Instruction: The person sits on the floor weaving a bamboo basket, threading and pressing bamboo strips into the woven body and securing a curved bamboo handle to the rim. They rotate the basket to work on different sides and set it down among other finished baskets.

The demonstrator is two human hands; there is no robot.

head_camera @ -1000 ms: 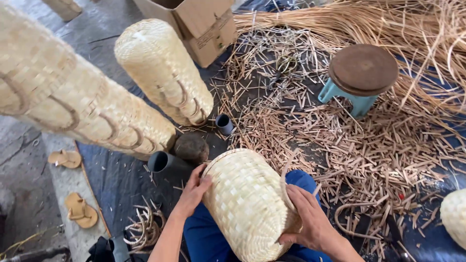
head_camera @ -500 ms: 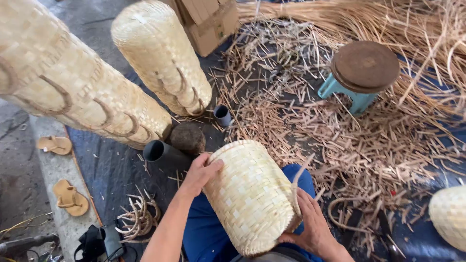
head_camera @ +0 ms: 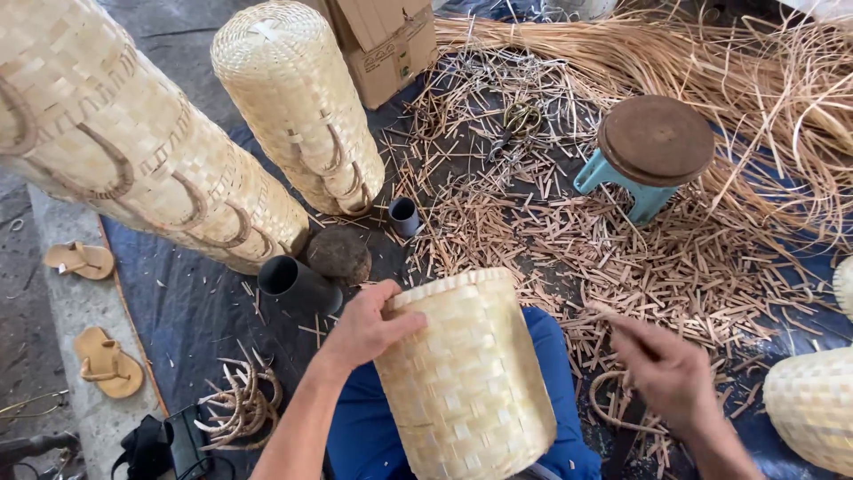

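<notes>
Woven from pale flat strips, the basket [head_camera: 466,378] stands on the person's lap, against the blue trousers [head_camera: 551,356], low and centre in the head view. Its long axis runs roughly up and down the picture, tilted a little to the right toward the rim; the rim end points away from the person, toward the littered ground, and the wider end sits nearest the body. The left hand [head_camera: 364,324] grips the rim at its left corner, thumb laid over the edge and fingers wrapped behind. The right hand [head_camera: 666,369] is off the basket, just to its right, fingers loosely curled; it seems to pinch a thin strip, but I cannot tell for sure.

With only one hand holding, the basket could well roll or slip off the knee, since it rests on a rounded side. A hard squeeze at the rim might also bend the loose weave out of shape.

Farther out lie a coil of curved cane pieces [head_camera: 240,404], a black tube [head_camera: 298,284], brown offcuts [head_camera: 551,231] strewn over the dark sheet, a teal stool [head_camera: 653,151] and two tall stacks of baskets [head_camera: 298,102]
</notes>
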